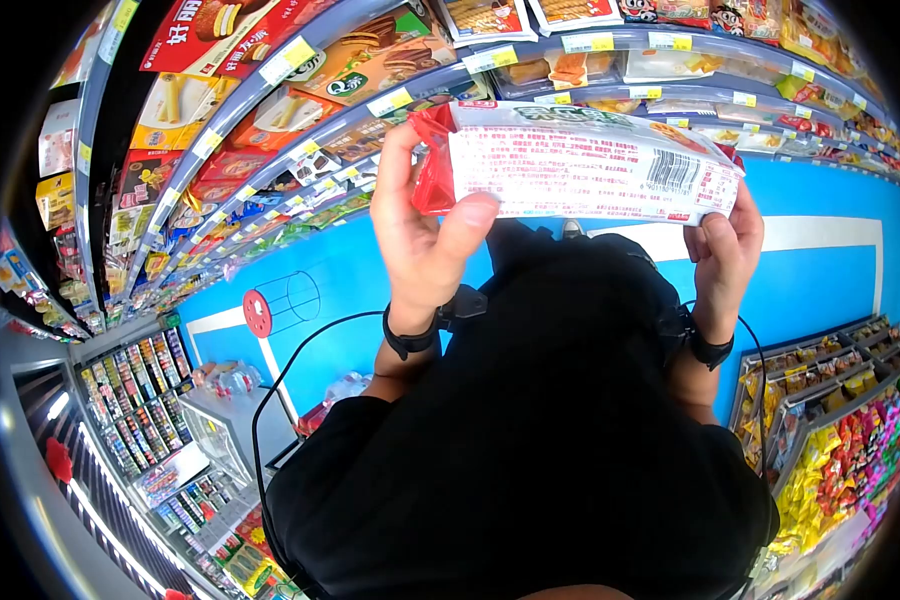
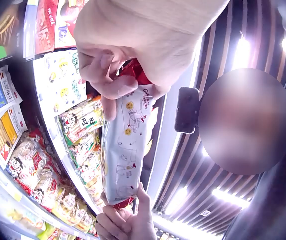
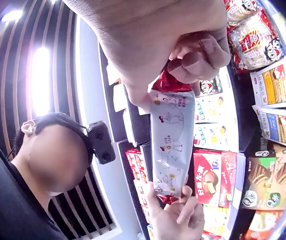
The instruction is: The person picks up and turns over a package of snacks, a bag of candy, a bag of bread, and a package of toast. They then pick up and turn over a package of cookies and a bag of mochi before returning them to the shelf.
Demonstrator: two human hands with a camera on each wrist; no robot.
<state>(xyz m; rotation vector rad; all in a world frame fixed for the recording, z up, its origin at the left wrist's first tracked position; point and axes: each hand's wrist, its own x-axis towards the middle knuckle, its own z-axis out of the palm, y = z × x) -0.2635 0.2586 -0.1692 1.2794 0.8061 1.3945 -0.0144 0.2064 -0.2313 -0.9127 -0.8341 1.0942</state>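
Both hands hold up a long white snack packet [image 1: 590, 165] with red ends, its printed back and barcode facing the head camera. My left hand [image 1: 420, 225] grips the red left end, thumb on the near face. At the other end, my right hand [image 1: 727, 250] pinches the corner by the barcode. In the left wrist view, the packet's side [image 2: 128, 145] shows small line drawings, with the left hand [image 2: 128, 55] around one red end. From the right wrist, the right hand [image 3: 168, 55] holds the near red end of the packet [image 3: 172, 140].
Shelves [image 1: 410, 100] of boxed and bagged snacks with yellow price tags curve around the front and left. A red round-topped wire stand [image 1: 258, 313] is on the blue floor [image 1: 810, 190]. Racks of bagged goods [image 1: 820, 470] stand at right, a counter [image 1: 220, 430] at left.
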